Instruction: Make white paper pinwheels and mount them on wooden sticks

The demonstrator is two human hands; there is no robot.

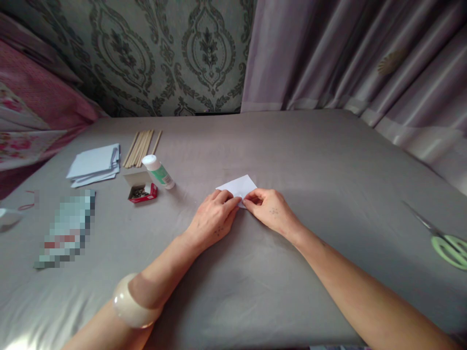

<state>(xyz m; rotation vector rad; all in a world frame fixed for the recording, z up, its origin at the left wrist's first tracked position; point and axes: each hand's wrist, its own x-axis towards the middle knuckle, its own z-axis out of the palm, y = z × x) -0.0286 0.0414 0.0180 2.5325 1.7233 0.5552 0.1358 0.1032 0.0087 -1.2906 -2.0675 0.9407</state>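
Note:
A small sheet of white paper (239,184) lies on the grey cloth in front of me, partly covered by my fingers. My left hand (217,211) grips its near left edge, fingers bent and thumb pointing to the right. Pinching the near right edge is my right hand (268,206), with its fingertips almost meeting the left thumb. The near edge of the paper between the fingertips is mostly hidden, so I cannot tell whether it is folded there.
Left of my hands stand a tilted-looking glue stick (159,172) and an open red box (143,192) of small metal pieces. Behind are wooden sticks (140,148) and a paper stack (94,163). A blurred packet (67,228) lies far left; green-handled scissors (447,245) lie right.

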